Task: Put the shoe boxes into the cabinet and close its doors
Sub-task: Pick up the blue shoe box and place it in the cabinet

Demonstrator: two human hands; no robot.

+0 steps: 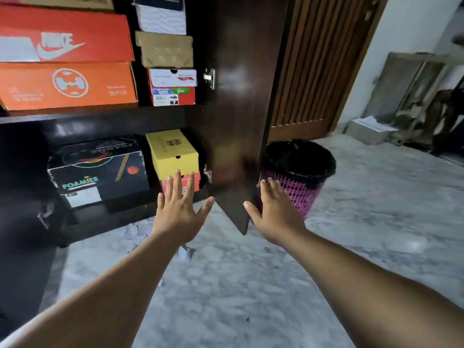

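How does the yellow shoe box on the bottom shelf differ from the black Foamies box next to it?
The yellow box is plain apart from a small dark emblem on its lid; the black Foamies box carries colourful graphics and a white label. The yellow box shows its narrow end and sits on a red box; the Foamies box looks wider and rests directly on the shelf. Both are closed and inside the cabinet.
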